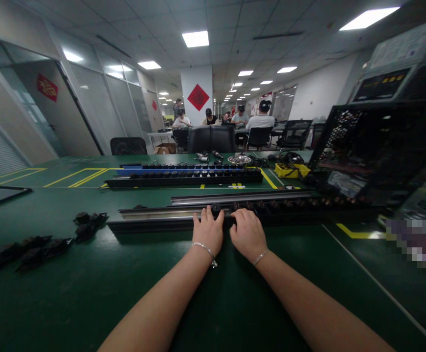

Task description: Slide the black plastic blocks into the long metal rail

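My left hand (208,231) rests on the near black rail (154,224), which has a silvery channel along its top. A small black part (216,209) sits in the channel between its thumb and forefinger. Just to the right, my right hand (248,234) bends over the same rail with its fingers together and curled; whatever lies under them is hidden. Beyond my right hand, a row of small dark parts (282,205) lines the rail. Right behind it lies a second rail (198,200) with a shiny top.
Loose black parts (86,225) lie on the green table (124,293) at left. Farther back are filled black rails (183,181), a blue rail (132,171), a metal dish (239,159) and a yellow tray (291,170). An open computer case (352,146) stands at right. Several people sit beyond.
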Motion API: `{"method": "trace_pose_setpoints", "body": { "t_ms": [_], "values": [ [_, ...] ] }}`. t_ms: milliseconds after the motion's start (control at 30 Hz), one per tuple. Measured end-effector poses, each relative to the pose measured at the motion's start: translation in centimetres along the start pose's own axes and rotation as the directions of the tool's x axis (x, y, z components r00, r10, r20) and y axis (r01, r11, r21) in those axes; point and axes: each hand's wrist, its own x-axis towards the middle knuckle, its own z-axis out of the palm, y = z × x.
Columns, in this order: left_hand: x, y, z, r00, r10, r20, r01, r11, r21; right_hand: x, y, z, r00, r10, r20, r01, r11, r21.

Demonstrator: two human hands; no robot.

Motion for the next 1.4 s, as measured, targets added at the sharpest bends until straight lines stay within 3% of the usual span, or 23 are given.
{"method": "trace_pose_setpoints", "body": {
  "t_ms": [600,1067,1400],
  "values": [
    [-0.4,-2.1,-0.1,0.998,0.047,-0.043,-0.044,0.997,0.07,0.1,-0.2,-0.3,1.0,-0.001,0.027,0.001,1.0,-0.016],
    [-0.7,-2.6,0.9,0.992,0.055,-0.115,-0.049,0.998,0.047,0.0,-0.2,-0.3,0.998,-0.007,0.062,0.012,0.998,-0.07],
    [-0.8,-2.5,0.7,0.997,0.023,-0.077,-0.022,0.999,0.024,0.2,-0.4,-0.4,0.995,-0.008,0.095,0.018,0.994,-0.108]
  ]
}}
